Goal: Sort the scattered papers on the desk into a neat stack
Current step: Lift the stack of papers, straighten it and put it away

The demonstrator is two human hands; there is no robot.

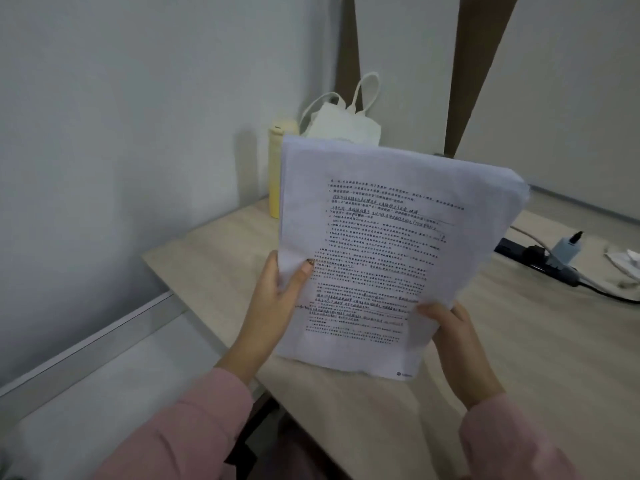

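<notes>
— Above the bench (519,341), where is the stack of papers (381,237) to be found?

— It is held up off the surface, tilted, with the printed front sheet turned toward the camera and the top edge leaned away toward the corner of the wall. The sheets are roughly squared, though a few are seen fanned at the upper right corner.

— How is it held?

— The left grip (277,296) is clamped on the stack's left edge, with the thumb laid across the front sheet and the fingers hidden behind. The right grip (453,341) is curled round the lower right edge. Pink sleeves (180,427) are worn on both arms.

— What else is set on the bench?

— A yellow bottle (275,174) is stood upright by the wall, partly covered by the stack. A white tote bag (343,123) is placed just beside it, handles up. Well to the right, a dark power strip (530,259) is laid flat, with a white adapter (566,249) plugged into it. At the far right edge something white and crumpled (627,263) is seen, possibly paper. It is too blurred to be told.
</notes>
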